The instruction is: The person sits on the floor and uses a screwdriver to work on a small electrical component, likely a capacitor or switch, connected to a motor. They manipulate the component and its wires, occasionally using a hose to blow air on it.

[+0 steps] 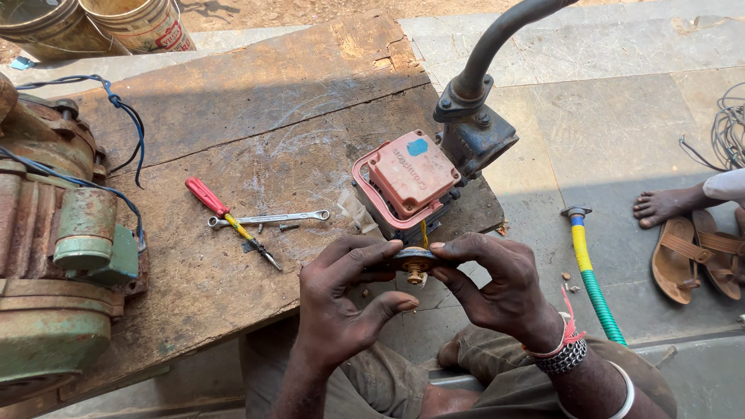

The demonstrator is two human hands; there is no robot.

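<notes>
Both hands meet at the centre of the view, just off the near edge of the worn wooden workbench [256, 140], and share one small part between them. Left hand [341, 299] has its fingers curled and closed on the left rim of the small round brass-and-black disc-shaped component [414, 261], thumb below and fingertips above. Right hand [489, 283] is closed on the opposite rim in the same pinch, so the disc lies directly between the two hands, equally near to each, with its flat face roughly level and a short brass stub pointing toward the camera. A thin yellow wire [424, 233] runs up from the disc toward the salmon-pink plastic-covered small electric pump [410, 180], which stands on the bench immediately beyond the hands. To the left on the bench, well apart from the hands, lie a red-handled screwdriver [221, 211] and a bright steel open-ended spanner [268, 219], touching each other.
</notes>
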